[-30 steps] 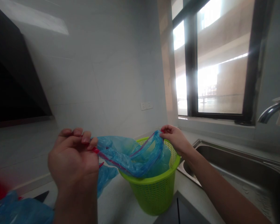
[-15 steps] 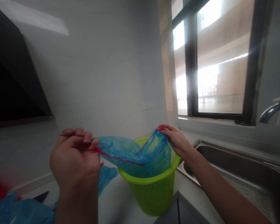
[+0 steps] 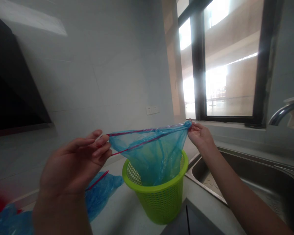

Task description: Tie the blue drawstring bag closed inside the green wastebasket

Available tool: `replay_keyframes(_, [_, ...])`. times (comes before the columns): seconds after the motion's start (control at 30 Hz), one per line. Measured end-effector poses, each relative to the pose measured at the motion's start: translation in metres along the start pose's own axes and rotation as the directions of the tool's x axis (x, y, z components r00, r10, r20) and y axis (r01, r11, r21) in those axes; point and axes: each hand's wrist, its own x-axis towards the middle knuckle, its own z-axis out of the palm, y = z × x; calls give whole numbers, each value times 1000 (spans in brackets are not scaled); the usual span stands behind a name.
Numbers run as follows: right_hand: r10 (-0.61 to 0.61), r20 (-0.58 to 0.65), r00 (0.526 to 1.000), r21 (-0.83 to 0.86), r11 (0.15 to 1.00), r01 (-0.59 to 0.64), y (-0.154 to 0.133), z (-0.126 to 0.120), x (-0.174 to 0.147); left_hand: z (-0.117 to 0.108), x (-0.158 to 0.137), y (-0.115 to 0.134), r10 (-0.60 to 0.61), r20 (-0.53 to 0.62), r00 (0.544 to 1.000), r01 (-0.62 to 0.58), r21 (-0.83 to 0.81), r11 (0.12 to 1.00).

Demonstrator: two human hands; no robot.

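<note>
A translucent blue drawstring garbage bag (image 3: 156, 153) is stretched across the top of a green plastic basket (image 3: 159, 202), its lower part hanging inside. My left hand (image 3: 80, 160) is closed on the red drawstring at the bag's left end. At the other end my right hand (image 3: 199, 132) pinches the string and the gathered corner, higher than the basket's rim. The bag's mouth is pulled narrow between both hands. How far down the bag reaches in the basket is partly hidden by the basket wall.
Another crumpled blue bag (image 3: 100, 192) with a red string lies left of the basket, and more blue plastic (image 3: 12, 222) sits at the lower left. A steel sink (image 3: 247, 173) with a faucet (image 3: 284, 112) is on the right. A grey panel (image 3: 191, 218) is in front.
Both hands have moved apart, the right one up and to the right. The bag's slack opening has been drawn taut, and more of the bag is lifted above the basket rim.
</note>
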Motion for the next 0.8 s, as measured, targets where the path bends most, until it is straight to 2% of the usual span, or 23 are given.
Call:
replay_keyframes(0.07, [-49,13,999,-14,999,49,-5,2,-4,8,1,-5,-18,-40,999,19,43,999])
replay_keyframes(0.17, [-85,99,991,-86,992,94,-6,8,-14,13,6,-12,-17,-73,997,22,65,998])
replay_keyframes(0.3, [-29,175,984,-231,971,69,-1,11,-25,10,12,-16,28,-80,996,-19,106,994])
replay_keyframes(0.4, [7,195,981,-324,944,58,4,8,-23,6,15,-15,77,-120,990,-52,203,978])
replay_keyframes(0.5, [-104,130,986,-293,946,139,8,0,-11,-3,17,-15,77,-138,987,-19,379,925])
replay_keyframes(0.57, [-179,5,984,-232,957,175,7,-4,-2,-10,19,-16,46,-100,994,17,551,834])
replay_keyframes(0.63, [-162,-104,981,-160,976,144,3,-7,7,-17,20,-19,-9,-37,999,34,740,672])
replay_keyframes(0.73, [-84,-125,989,-87,994,73,-6,-8,14,-23,25,-29,-69,0,998,28,914,405])
replay_keyframes(0.8, [-72,-102,992,-73,995,65,-12,-8,14,-23,29,-36,9,-31,999,27,951,307])
